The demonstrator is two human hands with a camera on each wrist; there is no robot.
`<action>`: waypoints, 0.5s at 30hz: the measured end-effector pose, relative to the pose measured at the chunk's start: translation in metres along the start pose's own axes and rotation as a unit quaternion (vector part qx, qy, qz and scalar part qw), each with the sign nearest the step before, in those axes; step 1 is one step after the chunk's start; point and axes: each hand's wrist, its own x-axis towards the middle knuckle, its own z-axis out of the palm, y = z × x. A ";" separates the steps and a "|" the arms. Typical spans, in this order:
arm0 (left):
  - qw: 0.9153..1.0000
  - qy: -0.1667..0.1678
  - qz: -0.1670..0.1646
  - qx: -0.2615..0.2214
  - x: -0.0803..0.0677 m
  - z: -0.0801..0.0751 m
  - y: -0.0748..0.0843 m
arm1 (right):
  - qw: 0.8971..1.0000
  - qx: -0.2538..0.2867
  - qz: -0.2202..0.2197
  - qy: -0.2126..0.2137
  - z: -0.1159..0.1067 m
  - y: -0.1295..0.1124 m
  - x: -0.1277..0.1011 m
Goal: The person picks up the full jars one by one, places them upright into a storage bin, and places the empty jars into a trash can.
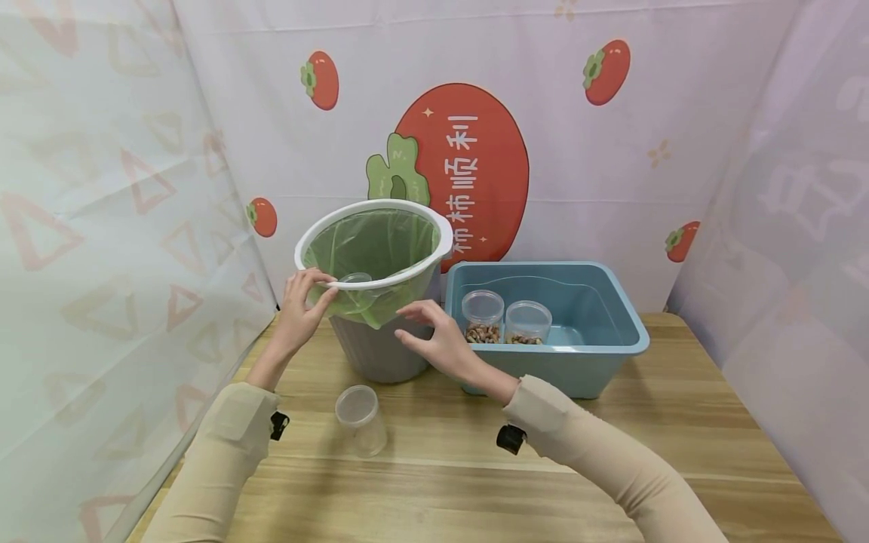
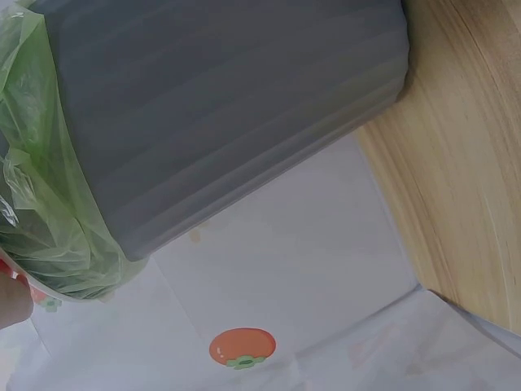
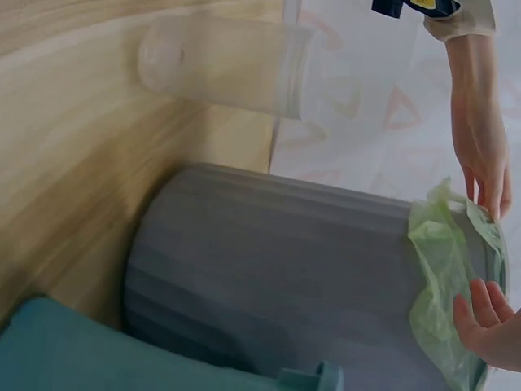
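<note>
A grey trash can (image 1: pixel 383 351) with a white rim (image 1: pixel 444 240) stands on the table, lined with a green trash bag (image 1: pixel 366 305) whose edge hangs over the outside. My left hand (image 1: pixel 299 311) grips the front left of the rim, its fingers over the top and its thumb outside against the bag. My right hand (image 1: pixel 437 337) hovers by the front right of the can, fingers loosely bent and nothing in them. A round clear piece (image 1: pixel 355 277) shows inside the can, partly hidden by the rim. In the right wrist view the bag's loose edge (image 3: pixel 435 269) lies near my right fingertips.
An uncovered-looking clear jar (image 1: pixel 362 422) stands on the wooden table (image 1: pixel 434 498) in front of the can. To the right is a blue tub (image 1: pixel 543 369) holding two clear jars (image 1: pixel 483 311) with nuts at the bottom. Printed cloth walls (image 1: pixel 577 151) close off the back and sides.
</note>
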 end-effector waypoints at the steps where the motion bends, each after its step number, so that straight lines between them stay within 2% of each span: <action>1: 1.000 0.000 -0.001 0.000 0.000 0.000 0.000 | 1.000 0.003 0.004 -0.003 0.002 0.001 -0.002; 7: 1.000 -0.002 0.000 -0.002 0.000 0.000 0.001 | 0.999 0.008 0.026 -0.024 0.015 0.011 -0.011; 15: 1.000 -0.006 0.003 0.005 0.000 0.000 -0.001 | 0.998 0.010 0.048 -0.039 0.040 0.056 -0.022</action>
